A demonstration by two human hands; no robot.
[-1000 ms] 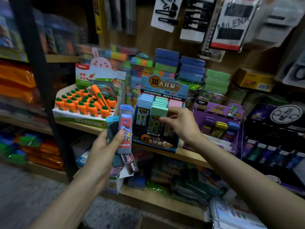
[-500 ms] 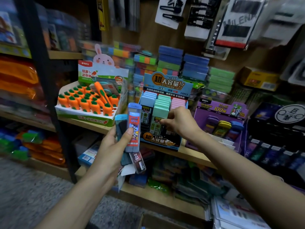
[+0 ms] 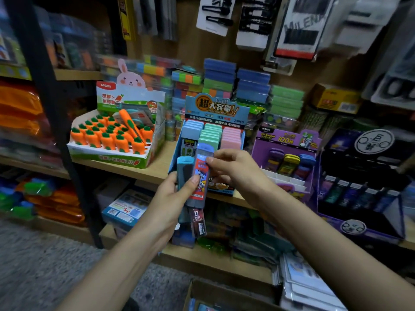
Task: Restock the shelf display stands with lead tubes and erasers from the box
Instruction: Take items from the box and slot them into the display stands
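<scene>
My left hand (image 3: 170, 198) holds a bunch of lead tubes upright in front of the shelf. The front one is a blue-capped tube with a red label (image 3: 201, 176); a teal-capped tube (image 3: 184, 169) stands behind it and a dark tube (image 3: 197, 222) hangs below. My right hand (image 3: 238, 170) pinches the red-label tube near its top with fingertips. Just behind the hands stands the blue display stand (image 3: 217, 113) filled with blue, green and pink lead tubes. To its right a purple display stand (image 3: 287, 140) holds a few purple, yellow and blue tubes.
A carrot eraser display (image 3: 112, 140) sits left on the wooden shelf (image 3: 157, 167). A dark display box (image 3: 363, 180) with tubes stands at the right. A black shelf post (image 3: 51, 108) rises at the left. The cardboard box's edge (image 3: 224, 295) shows at the bottom.
My right hand left the blue stand's green tubes and came back to the tube bunch, pinching the red-label tube. My left hand moved the bunch right, closer to the stand.
</scene>
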